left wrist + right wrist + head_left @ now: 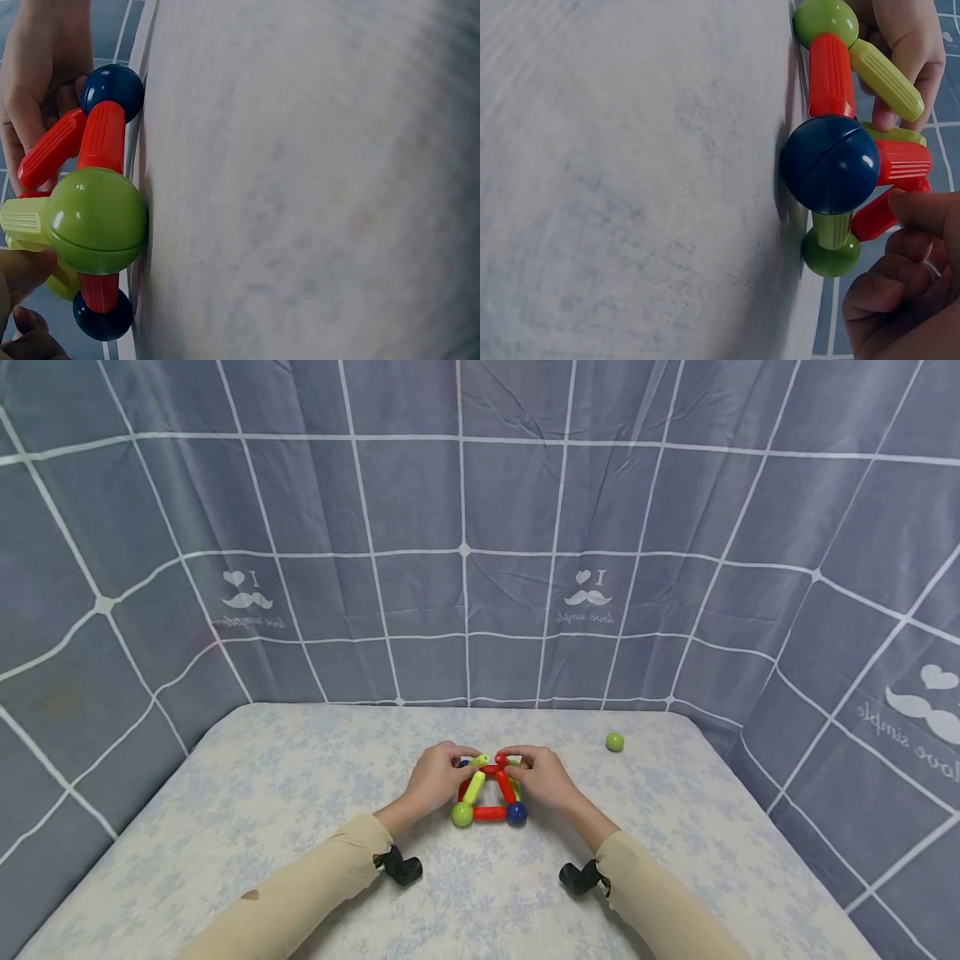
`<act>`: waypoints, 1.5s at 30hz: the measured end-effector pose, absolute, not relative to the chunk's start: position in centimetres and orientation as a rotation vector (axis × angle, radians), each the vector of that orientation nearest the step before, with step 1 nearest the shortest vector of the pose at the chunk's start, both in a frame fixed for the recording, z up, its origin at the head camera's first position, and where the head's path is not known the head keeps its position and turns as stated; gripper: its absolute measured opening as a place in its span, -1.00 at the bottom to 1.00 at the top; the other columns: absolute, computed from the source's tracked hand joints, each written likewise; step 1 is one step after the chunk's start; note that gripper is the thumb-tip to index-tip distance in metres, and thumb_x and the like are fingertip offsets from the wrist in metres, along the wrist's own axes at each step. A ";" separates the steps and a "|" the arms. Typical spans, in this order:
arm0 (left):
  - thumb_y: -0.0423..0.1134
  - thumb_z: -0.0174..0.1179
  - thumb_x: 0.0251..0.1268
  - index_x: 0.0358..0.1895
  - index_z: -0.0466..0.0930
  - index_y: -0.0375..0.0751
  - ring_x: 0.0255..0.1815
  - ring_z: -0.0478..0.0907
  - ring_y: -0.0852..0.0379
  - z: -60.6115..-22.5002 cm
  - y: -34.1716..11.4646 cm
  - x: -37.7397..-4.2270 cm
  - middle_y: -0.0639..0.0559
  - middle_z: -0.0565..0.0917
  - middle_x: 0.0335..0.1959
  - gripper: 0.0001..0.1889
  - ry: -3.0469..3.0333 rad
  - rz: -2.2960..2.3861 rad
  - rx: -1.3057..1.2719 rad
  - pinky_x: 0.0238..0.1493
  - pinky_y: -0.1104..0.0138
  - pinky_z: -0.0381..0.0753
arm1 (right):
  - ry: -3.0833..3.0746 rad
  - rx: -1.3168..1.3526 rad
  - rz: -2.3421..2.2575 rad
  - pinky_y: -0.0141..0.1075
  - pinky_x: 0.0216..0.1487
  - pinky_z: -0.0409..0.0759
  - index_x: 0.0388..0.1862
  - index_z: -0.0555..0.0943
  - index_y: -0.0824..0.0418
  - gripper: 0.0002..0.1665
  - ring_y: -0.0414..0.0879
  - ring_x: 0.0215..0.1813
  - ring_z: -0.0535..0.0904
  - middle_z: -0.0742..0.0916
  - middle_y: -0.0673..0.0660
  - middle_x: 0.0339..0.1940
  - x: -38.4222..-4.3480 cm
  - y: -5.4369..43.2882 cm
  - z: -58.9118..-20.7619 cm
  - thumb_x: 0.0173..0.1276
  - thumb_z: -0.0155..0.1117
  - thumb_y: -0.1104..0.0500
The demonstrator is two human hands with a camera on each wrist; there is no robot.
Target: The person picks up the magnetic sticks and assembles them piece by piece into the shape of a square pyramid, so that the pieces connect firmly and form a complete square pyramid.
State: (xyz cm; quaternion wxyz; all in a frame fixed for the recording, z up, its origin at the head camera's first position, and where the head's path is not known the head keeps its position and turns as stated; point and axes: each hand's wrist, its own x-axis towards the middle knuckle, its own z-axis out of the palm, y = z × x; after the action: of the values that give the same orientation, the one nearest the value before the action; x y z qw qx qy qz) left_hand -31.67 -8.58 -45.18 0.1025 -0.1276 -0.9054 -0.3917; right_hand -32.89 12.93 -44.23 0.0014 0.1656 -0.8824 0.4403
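Note:
A magnetic ball-and-rod frame stands mid-table. Its near side has a green ball [462, 814], a dark blue ball [516, 813] and a red rod [489, 813] between them. From these balls, a yellow-green rod [889, 81] and a red rod [52, 148] slant upward. My left hand [435, 774] pinches a yellow-green rod [480, 761] at the far left, beside another blue ball [103, 319]. Opposite it, my right hand [546, 774] pinches a red rod [874, 217] rising from the far green ball [831, 255]. Fingers partly hide the frame's back in the head view.
A loose green ball [615, 742] lies toward the table's back right. The table [300, 777] has a pale blue-patterned cover. Grey-blue curtains [420, 593] with white lines rise behind and at both sides. Black mounts [401, 867] sit on the wrists.

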 end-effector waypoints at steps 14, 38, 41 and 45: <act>-0.21 0.34 0.31 0.01 0.79 0.06 -0.59 0.30 0.16 -45.0 -8.5 -31.5 0.06 0.46 -0.51 -0.76 -2.703 -1.163 -0.346 -0.57 0.38 0.22 | -2.763 0.519 1.383 -0.37 -0.60 0.24 0.08 0.73 0.07 -0.71 -0.18 -0.65 0.28 0.43 -0.04 -0.70 -33.0 12.8 -44.3 0.41 0.30 0.25; -0.21 0.34 0.29 0.09 0.74 -0.09 -0.65 0.24 0.19 -45.3 -8.7 -31.1 0.08 0.43 -0.56 -0.69 -2.665 -1.331 -0.269 -0.59 0.37 0.22 | -2.748 0.535 1.364 -0.39 -0.57 0.26 0.20 0.68 0.14 -0.61 -0.19 -0.63 0.30 0.44 -0.02 -0.68 -32.6 13.2 -44.1 0.40 0.33 0.24; -0.21 0.36 0.27 0.04 0.74 -0.12 -0.68 0.20 0.19 -45.4 -9.2 -30.7 0.10 0.36 -0.60 -0.71 -2.643 -1.472 -0.195 -0.59 0.36 0.21 | -2.733 0.505 1.370 -0.39 -0.55 0.26 0.20 0.67 0.18 -0.59 -0.18 -0.61 0.31 0.43 -0.02 -0.68 -32.7 13.6 -44.1 0.37 0.36 0.24; -0.21 0.36 0.25 -0.10 0.76 -0.11 -0.62 0.20 0.16 -45.3 -10.1 -29.9 0.10 0.32 -0.60 -0.81 -2.589 -1.671 -0.075 -0.53 0.33 0.22 | -2.726 0.454 1.380 -0.38 -0.54 0.25 0.20 0.67 0.19 -0.59 -0.16 -0.61 0.28 0.40 -0.02 -0.69 -32.7 14.4 -44.0 0.37 0.36 0.24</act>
State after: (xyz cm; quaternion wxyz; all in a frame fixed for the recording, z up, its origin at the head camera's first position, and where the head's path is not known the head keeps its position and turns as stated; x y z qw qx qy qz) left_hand -29.87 -10.07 -45.30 0.0294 -0.0243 -0.8396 -0.5419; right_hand -32.74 14.39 -44.03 0.0263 0.1470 -0.8822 0.4465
